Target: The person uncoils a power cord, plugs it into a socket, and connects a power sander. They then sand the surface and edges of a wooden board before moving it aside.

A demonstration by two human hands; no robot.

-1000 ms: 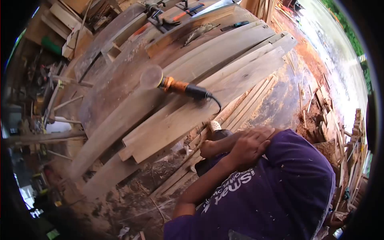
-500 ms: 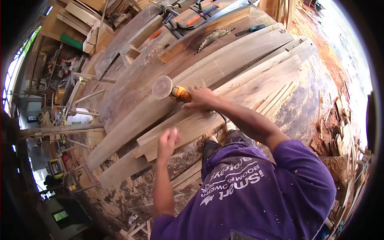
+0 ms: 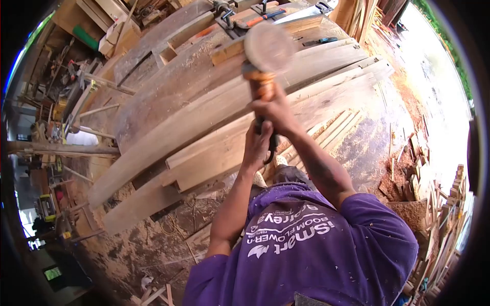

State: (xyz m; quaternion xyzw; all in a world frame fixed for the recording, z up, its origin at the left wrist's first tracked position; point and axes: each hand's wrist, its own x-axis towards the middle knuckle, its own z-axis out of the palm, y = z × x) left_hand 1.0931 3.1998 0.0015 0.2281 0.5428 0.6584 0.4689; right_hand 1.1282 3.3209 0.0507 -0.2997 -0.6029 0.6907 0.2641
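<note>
Sawdusty workshop floor (image 3: 130, 252); disc tool (image 3: 263, 85) raised above boards (image 3: 219, 155)

Orange body, disc blurred, out in front of purple shirt (image 3: 321, 255). Right hand (image 3: 277, 109) wraps the body, left hand (image 3: 256, 146) curls round the black rear end. Past the boards, clamps (image 3: 227, 21); wood scraps (image 3: 445, 219) piled at picture right.

Both arms (image 3: 326, 168) reach forward, right grip (image 3: 276, 110) curled just beyond left grip (image 3: 256, 145).
</note>
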